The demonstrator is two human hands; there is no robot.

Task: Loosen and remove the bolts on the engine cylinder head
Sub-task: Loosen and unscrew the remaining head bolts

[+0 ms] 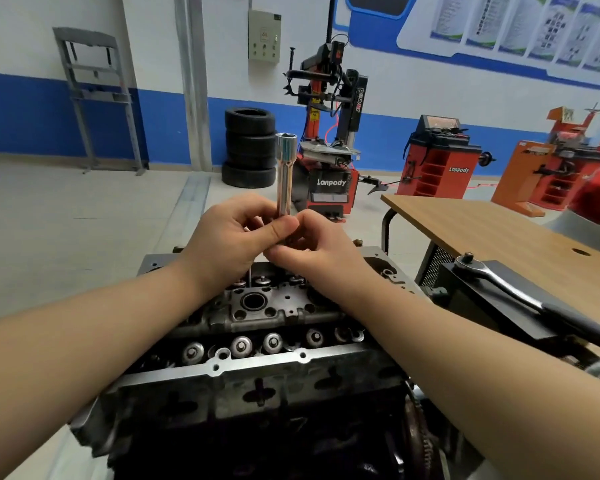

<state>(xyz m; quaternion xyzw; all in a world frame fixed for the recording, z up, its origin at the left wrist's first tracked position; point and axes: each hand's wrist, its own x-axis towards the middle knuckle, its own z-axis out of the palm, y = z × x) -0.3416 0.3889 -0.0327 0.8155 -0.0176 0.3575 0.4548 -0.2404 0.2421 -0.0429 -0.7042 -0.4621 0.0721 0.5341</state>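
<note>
We held a long chrome deep socket [284,174] upright above the engine cylinder head [257,327], its open hex mouth pointing up and its long axis near vertical, the lower end buried between our two hands. Our left hand [229,237] curled round the base of the socket, thumb across the front; our right hand [312,247] pinched the same lower end from the other side, the two hands touching. We judged the socket rigid, fairly heavy for its size and slick on its polished wall, best gripped low on the shank as here. Below our wrists sat the cylinder head with its row of valve spring caps [253,344]; any bolts were hard to pick out. Off beyond our right forearm a ratchet wrench [499,282] lay on a dark box beside a wooden table [482,226], ungripped.
</note>
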